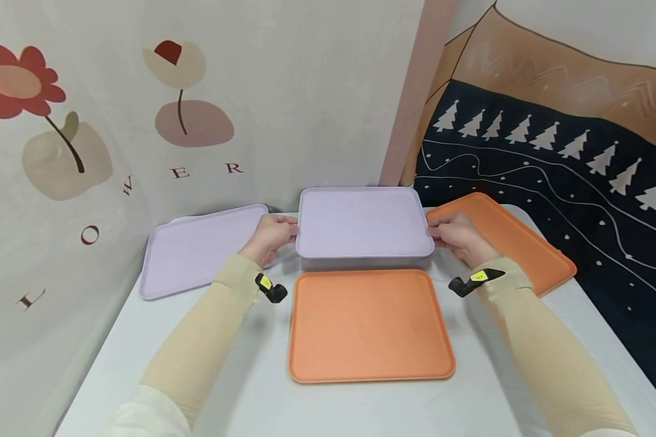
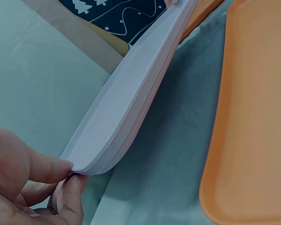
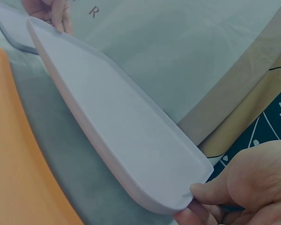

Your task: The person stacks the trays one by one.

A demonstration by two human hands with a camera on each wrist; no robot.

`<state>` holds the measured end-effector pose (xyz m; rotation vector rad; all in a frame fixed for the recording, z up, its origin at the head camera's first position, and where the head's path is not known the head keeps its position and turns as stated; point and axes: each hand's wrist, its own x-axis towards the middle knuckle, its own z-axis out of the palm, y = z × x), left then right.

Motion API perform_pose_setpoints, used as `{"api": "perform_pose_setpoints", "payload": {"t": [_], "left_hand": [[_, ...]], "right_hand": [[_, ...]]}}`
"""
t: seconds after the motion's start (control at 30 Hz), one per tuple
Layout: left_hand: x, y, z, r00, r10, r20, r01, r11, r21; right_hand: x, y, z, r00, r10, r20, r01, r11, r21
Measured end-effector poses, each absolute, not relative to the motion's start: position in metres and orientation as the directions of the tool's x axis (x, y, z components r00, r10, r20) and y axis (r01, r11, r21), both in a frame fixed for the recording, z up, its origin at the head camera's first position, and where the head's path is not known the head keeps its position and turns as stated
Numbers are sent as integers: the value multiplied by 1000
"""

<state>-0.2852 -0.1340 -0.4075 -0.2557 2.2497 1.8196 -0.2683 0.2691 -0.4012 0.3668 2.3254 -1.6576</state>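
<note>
A lavender tray (image 1: 365,222) is held level between my two hands at the back middle of the table, raised off the cloth. My left hand (image 1: 273,237) pinches its left short edge, with the thumb on the rim and fingers below, as the left wrist view shows. At the opposite short edge my right hand (image 1: 461,237) grips the rim the same way, seen in the right wrist view. Layered lines run along the tray's side (image 2: 131,126); whether it is more than one tray I cannot tell. An orange tray (image 1: 372,326) lies flat in front of it.
Another lavender tray (image 1: 202,252) lies at the back left, beyond my left forearm. At the back right a second orange tray (image 1: 505,240) lies at an angle, partly behind my right hand. A printed cloth (image 1: 306,91) hangs behind the white-covered table (image 1: 240,394).
</note>
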Motion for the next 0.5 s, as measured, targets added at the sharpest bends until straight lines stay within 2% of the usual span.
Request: {"api": "perform_pose_setpoints", "payload": {"t": [0.5], "left_hand": [[-274,-134,-394,-967,39,-252,-242,175,954]], "right_hand": [[-260,274,-395,-938,42,-344,344,232,-910]]}}
